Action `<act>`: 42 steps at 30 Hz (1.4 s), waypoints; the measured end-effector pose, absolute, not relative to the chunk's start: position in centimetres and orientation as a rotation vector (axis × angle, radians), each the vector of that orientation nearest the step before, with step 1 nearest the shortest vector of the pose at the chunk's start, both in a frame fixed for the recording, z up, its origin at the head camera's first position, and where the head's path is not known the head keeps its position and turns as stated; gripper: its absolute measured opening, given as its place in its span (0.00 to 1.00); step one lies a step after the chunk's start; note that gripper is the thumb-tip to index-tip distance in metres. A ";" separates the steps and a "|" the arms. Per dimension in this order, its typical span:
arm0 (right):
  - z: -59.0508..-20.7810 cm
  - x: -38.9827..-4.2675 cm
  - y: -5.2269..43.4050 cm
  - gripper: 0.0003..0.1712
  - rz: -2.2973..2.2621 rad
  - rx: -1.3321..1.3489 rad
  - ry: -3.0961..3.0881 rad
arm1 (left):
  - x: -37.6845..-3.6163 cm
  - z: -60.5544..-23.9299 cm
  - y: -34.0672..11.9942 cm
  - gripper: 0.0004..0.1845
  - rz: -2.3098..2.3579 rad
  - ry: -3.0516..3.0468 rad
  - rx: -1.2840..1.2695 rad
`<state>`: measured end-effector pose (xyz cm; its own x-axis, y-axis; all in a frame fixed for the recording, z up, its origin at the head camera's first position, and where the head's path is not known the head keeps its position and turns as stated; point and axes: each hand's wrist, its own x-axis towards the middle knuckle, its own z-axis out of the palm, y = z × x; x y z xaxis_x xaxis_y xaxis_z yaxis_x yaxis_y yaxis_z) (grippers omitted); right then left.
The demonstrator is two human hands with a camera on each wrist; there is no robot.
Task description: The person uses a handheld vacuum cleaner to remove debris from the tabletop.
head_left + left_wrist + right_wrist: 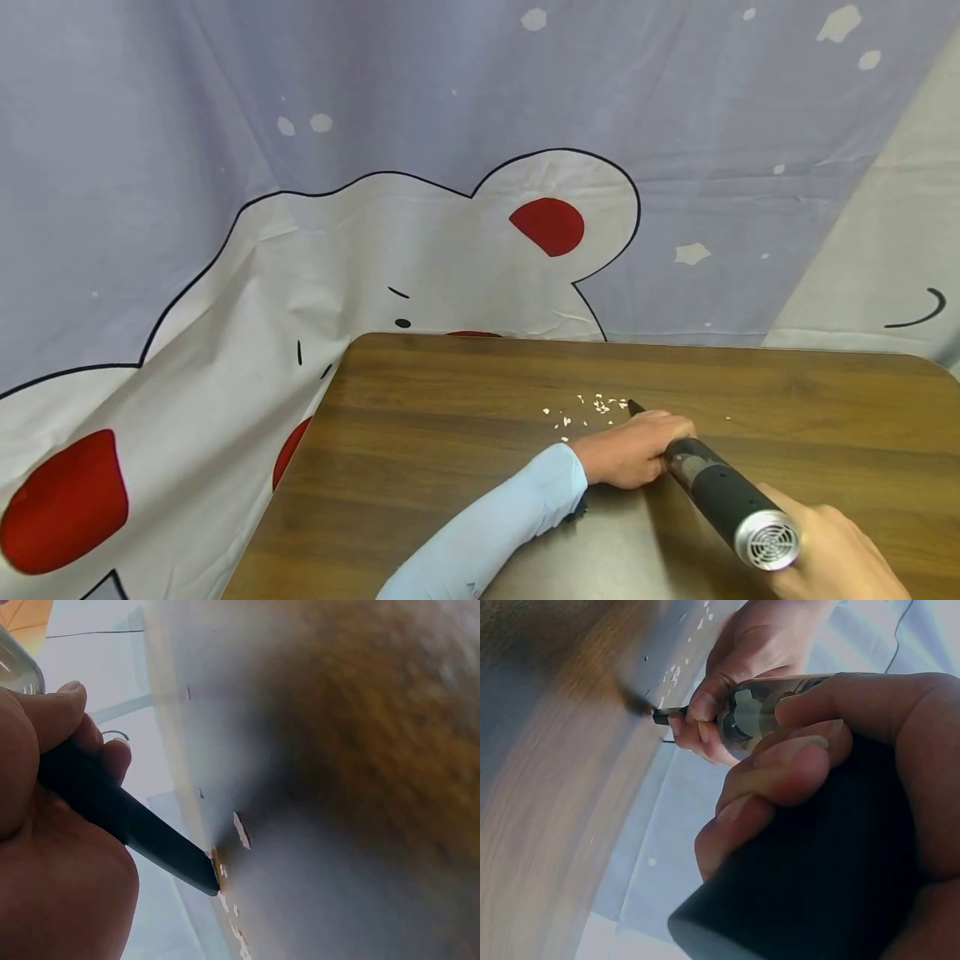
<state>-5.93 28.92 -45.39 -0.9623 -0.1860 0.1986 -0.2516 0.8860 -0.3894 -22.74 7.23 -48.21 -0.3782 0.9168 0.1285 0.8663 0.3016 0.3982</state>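
A black handheld vacuum cleaner (723, 493) with a silver vented end slants over the wooden table. My right hand (832, 546) grips its body, fingers curled round it in the right wrist view. My left hand (633, 450) holds the front end, where a black crevice nozzle (142, 821) comes out past the thumb and fingers. Between the hands, a see-through dust cup (750, 712) shows. The nozzle's tip is down at the tabletop, beside small pale scraps (601, 407). Closer up in the left wrist view, one larger scrap (241, 829) lies near that tip.
The brown table (420, 400) has rounded far corners. A lilac and white patterned cloth (420, 242) hangs behind it and down its left side. One tiny scrap (727, 418) lies apart, right of the nozzle. A light blue sleeve (495, 529) covers my left forearm.
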 end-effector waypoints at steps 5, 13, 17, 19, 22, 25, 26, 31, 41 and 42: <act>-45.4 -6.0 28.8 0.29 0.624 0.349 -2.881 | -22.6 -48.1 6.9 0.19 0.626 2.431 1.665; -45.0 -5.8 28.5 0.26 0.681 0.314 -2.957 | -22.2 -48.1 6.3 0.17 0.639 2.423 1.652; -45.0 -5.6 28.2 0.26 0.687 0.326 -2.955 | -22.0 -48.3 6.0 0.17 0.649 2.430 1.669; -45.0 -5.6 28.1 0.27 0.697 0.328 -2.957 | -21.9 -48.4 5.9 0.17 0.662 2.433 1.675; -45.1 -5.5 27.9 0.26 0.711 0.332 -2.965 | -21.9 -48.3 5.7 0.17 0.673 2.443 1.679; -45.1 -5.6 27.8 0.26 0.714 0.330 -2.987 | -21.8 -48.3 5.5 0.16 0.673 2.453 1.677; -45.1 -5.7 27.7 0.26 0.713 0.330 -2.996 | -21.8 -48.4 5.4 0.16 0.673 2.456 1.673; -45.1 -5.9 27.6 0.27 0.699 0.330 -3.012 | -21.8 -48.5 5.1 0.17 0.689 2.463 1.651; -45.0 -6.6 26.7 0.29 0.658 0.396 -2.893 | -22.6 -48.7 4.6 0.20 0.733 2.462 1.648; -45.0 -6.7 26.7 0.30 0.659 0.410 -2.880 | -22.6 -48.7 4.5 0.20 0.735 2.466 1.645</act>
